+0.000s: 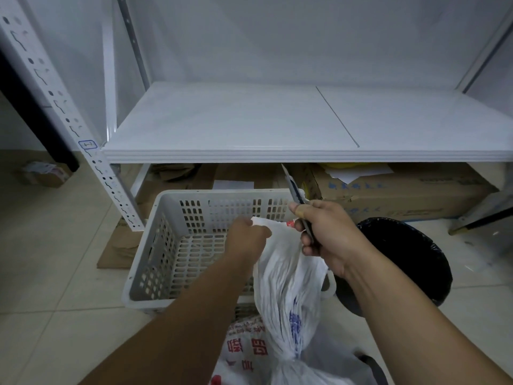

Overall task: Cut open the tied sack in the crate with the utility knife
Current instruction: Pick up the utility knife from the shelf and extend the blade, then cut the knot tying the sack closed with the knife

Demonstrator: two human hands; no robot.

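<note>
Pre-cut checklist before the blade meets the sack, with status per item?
1. Right hand grips the utility knife: ok.
2. Blade extended: ok, tip points up and away from the sack.
3. Left hand pinches the sack's top and holds it taut: ok.
4. Knot in view: ok.
5. Left fingers clear of the cut line: cannot tell, blade not at the sack yet.
6. Sack inside the crate: not ok, the knot hangs in front of the near rim.

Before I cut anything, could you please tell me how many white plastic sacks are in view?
2: a blue-printed sack held up by the left hand, and a red-printed sack beneath it at the bottom edge. More may be hidden below the frame.
</note>
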